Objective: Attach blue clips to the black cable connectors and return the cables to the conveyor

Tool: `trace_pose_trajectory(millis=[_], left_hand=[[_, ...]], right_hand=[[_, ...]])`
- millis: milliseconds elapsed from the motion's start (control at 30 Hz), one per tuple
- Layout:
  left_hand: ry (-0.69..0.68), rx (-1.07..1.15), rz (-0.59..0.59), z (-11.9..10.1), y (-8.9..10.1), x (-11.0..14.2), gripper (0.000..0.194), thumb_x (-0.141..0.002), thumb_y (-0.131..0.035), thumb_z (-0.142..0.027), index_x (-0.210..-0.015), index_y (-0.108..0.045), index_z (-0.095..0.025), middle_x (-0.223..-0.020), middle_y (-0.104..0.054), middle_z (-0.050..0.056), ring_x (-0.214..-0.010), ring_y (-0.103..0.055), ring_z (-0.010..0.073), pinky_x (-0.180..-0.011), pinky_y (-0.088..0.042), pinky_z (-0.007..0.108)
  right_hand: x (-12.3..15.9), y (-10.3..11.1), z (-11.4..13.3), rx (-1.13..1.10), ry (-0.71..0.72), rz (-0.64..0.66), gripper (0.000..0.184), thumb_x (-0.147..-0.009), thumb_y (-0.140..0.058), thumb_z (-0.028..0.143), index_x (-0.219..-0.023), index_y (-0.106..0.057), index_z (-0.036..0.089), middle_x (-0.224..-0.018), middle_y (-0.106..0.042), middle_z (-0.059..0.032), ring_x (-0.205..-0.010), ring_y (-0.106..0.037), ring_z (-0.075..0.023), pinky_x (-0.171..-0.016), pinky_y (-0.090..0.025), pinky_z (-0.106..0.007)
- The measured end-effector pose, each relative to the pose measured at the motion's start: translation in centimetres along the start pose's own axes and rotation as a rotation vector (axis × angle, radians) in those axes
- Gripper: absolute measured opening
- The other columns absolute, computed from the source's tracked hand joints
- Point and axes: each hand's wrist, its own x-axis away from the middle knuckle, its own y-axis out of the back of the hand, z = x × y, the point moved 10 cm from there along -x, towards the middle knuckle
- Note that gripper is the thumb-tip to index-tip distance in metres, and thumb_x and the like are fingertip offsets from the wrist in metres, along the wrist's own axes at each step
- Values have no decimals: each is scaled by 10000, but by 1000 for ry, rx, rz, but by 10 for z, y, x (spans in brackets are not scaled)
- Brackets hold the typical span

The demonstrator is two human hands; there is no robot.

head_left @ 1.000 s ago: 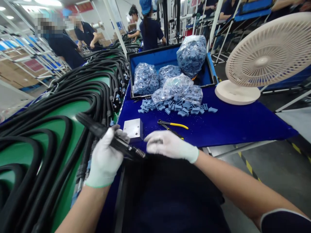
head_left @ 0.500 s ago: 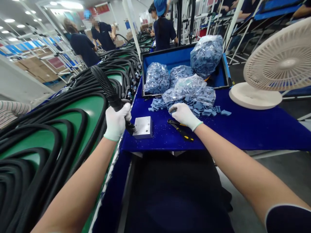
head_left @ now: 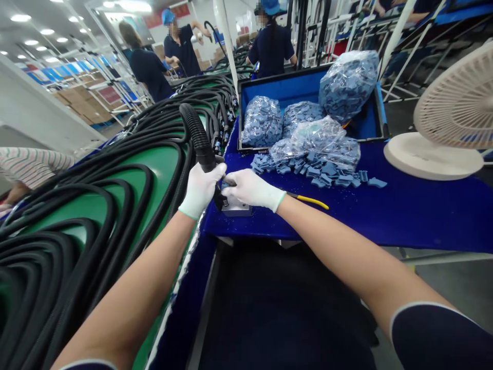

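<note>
Both hands have closed together over the metal block: the right hand (head_left: 250, 187) has left the loose blue parts and now reaches across to the black corrugated hose (head_left: 198, 133). The left hand (head_left: 200, 190) is wrapped firmly around the hose, which stands nearly upright with its dark end down on the metal block (head_left: 235, 207). The right hand's fingers (head_left: 231, 189) meet that end, though what they pinch is hidden. The block sits near the edge of the blue tabletop (head_left: 423, 218), just beside the yellow-handled pliers (head_left: 311, 201). Beyond lie the loose blue parts (head_left: 311, 172) and clear bags (head_left: 348, 85) of them, some in a blue tray (head_left: 308, 85). More black hoses (head_left: 127, 174) curve across a green board (head_left: 88, 210) at the left, and a cream fan (head_left: 454, 108) stands at the right.
</note>
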Motion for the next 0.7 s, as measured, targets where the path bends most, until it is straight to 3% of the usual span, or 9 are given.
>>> trace_pose_trajectory(millis=[167, 367, 433, 500, 600, 700], left_hand=[[38, 63, 38, 10, -2, 1, 337, -847, -738, -327, -1126, -684, -146, -831, -700, 43, -767, -673, 195, -762, -547, 336], [23, 117, 111, 3, -11, 3, 313, -864, -755, -348, -1091, -665, -151, -820, -687, 35, -781, -679, 188, -762, -544, 322], [12, 105, 70, -1, 3, 6, 295, -893, -737, -411, -1025, -643, -164, -830, -691, 40, -750, -672, 170, -739, -544, 305], [42, 143, -51, 4, 38, 15, 324, -928, -685, -483, -1026, -609, -183, -888, -704, 47, -690, -661, 144, -682, -547, 284], [142, 126, -223, 19, 121, 52, 392, -899, -704, -485, -1161, -580, -221, -1014, -723, 50, -619, -653, 121, -601, -550, 264], [371, -136, -201, 41, 203, 112, 448, -848, -723, -512, -1159, -642, -201, -925, -746, 54, -641, -684, 169, -605, -573, 291]], right_hand=[[-11, -13, -17, -87, -39, 53, 341, -831, -721, 421, -660, -606, 150, -614, -520, 54, -593, -414, -99, -577, -295, -266], [-7, -19, -31, -101, -135, 101, 430, -782, -781, 554, -702, -719, 136, -632, -612, 22, -598, -496, -118, -578, -342, -264], [-4, -16, -29, -68, -126, 95, 432, -799, -779, 570, -775, -769, 140, -694, -683, -2, -649, -570, -139, -613, -387, -260], [-2, -13, -26, -41, -81, 85, 402, -837, -766, 554, -846, -802, 154, -776, -741, -25, -724, -637, -161, -674, -437, -261], [2, -8, -27, -9, -38, 73, 286, -892, -743, 455, -929, -825, 183, -904, -791, -52, -816, -696, -184, -765, -490, -275], [5, -7, -37, 2, -65, 61, 180, -900, -724, 331, -974, -826, 202, -989, -801, -64, -856, -716, -204, -801, -521, -305]])
